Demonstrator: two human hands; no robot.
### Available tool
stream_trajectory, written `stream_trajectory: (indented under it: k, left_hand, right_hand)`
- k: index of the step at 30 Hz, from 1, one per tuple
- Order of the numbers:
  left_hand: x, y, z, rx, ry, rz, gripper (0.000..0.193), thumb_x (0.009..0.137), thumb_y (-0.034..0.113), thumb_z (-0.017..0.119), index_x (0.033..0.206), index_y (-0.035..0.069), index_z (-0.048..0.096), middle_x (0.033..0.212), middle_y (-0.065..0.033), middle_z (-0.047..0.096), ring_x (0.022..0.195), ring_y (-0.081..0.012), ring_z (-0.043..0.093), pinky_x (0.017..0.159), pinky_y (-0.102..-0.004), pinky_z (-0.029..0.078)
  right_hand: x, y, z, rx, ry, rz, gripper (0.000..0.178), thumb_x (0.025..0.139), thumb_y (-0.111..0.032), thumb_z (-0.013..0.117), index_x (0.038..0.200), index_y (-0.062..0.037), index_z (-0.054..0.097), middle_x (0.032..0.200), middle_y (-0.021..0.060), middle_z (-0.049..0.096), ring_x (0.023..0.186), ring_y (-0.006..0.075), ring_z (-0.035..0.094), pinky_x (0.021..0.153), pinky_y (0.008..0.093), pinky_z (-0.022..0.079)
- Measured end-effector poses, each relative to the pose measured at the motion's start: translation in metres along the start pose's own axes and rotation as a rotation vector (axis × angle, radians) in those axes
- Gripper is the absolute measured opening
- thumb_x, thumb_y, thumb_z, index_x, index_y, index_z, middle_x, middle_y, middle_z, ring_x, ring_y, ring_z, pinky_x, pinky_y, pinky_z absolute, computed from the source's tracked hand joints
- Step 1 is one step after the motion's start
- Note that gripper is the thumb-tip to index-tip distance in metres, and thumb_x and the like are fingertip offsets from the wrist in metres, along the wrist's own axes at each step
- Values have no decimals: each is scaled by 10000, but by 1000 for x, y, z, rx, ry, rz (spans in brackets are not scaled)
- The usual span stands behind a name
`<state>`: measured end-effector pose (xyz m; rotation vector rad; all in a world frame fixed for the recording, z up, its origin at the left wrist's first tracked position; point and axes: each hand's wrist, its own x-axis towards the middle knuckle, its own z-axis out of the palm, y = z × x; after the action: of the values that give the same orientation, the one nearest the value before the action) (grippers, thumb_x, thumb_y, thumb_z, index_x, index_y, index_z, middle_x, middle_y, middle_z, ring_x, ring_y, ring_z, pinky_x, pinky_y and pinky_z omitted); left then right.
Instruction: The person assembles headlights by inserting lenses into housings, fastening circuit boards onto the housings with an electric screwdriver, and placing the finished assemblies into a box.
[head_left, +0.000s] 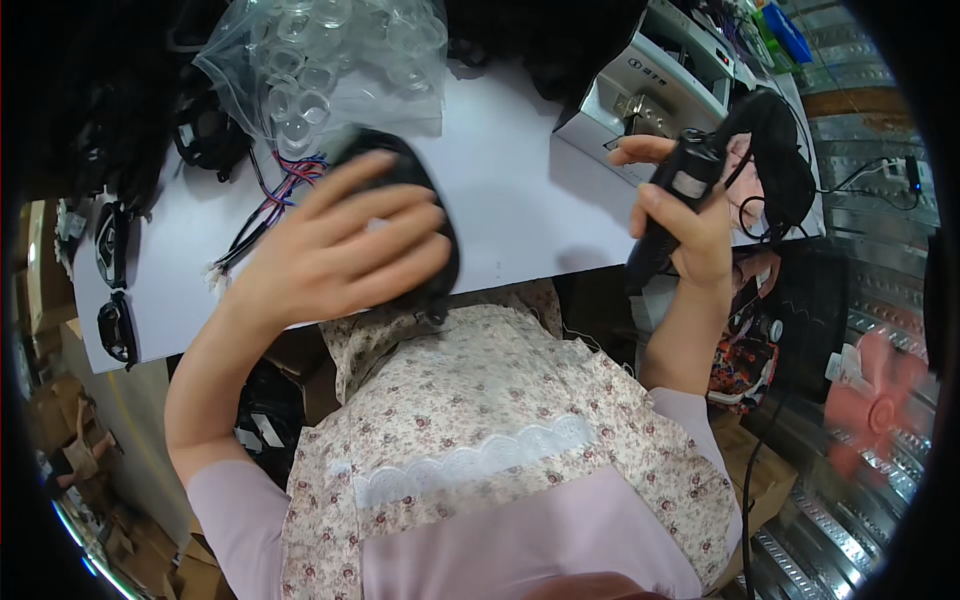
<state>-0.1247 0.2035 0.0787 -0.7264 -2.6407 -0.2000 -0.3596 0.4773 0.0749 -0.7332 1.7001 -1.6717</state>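
My left hand lies over a black rounded plastic housing near the table's front edge, its fingers curled across it. Motion blurs both the hand and the housing, and most of the housing is hidden under the fingers. In my right hand is a black hand-held tool with a pale label, shaped like an electric screwdriver. It is tilted, lower end toward me, off the table's front right. My thumb and fingers wrap round it, with the index finger stretched out to the left.
A clear bag of transparent round cups lies at the back. Red, blue and black wires sit beside my left hand. Black housings line the table's left. A white box stands at back right, near black cables. A pink fan is far right.
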Motion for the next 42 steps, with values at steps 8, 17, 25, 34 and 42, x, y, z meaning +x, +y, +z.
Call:
stream_trajectory:
  k: [8, 17, 25, 34, 42]
  left_hand:
    - [1, -17, 56, -94, -165, 155, 377, 842, 123, 639, 1218, 90, 630, 1313, -105, 621, 1237, -283, 602, 1148, -483, 444]
    - [-32, -67, 25, 48, 320, -749, 122, 918, 123, 714, 1013, 47, 723, 896, -99, 684, 832, -277, 656, 737, -377, 506]
    - [-88, -98, 49, 293, 151, -984, 283, 880, 291, 764, 1031, 58, 710, 1022, -89, 710, 854, -307, 683, 783, -405, 538]
    - [-89, -88, 41, 42, 91, -1099, 530, 778, 325, 853, 1159, 65, 593, 1070, -92, 645, 893, -266, 679, 812, -401, 542]
    - [-92, -80, 49, 41, 138, -1140, 576, 772, 383, 856, 1158, 29, 615, 1083, -128, 655, 937, -264, 687, 817, -396, 548]
  right_hand:
    - [-1, 0, 13, -95, 25, 85, 439, 816, -81, 742, 1228, 46, 662, 1088, 139, 709, 630, 108, 633, 591, 252, 513]
    - [36, 23, 88, -60, -71, 220, 845, 814, -65, 767, 1523, 61, 325, 886, 76, 646, 662, 148, 662, 587, 285, 529]
    - [102, 19, 100, 33, 140, 97, 474, 864, -156, 764, 1237, 2, 517, 1004, 106, 652, 814, 245, 740, 634, 321, 556]
    - [123, 37, 107, 98, 212, 120, 419, 828, -199, 805, 1115, -3, 571, 1008, 111, 639, 912, 232, 706, 697, 340, 585]
    - [125, 42, 92, -159, 187, 107, 331, 819, -263, 822, 1031, -60, 669, 926, 14, 641, 818, 100, 574, 742, 247, 437]
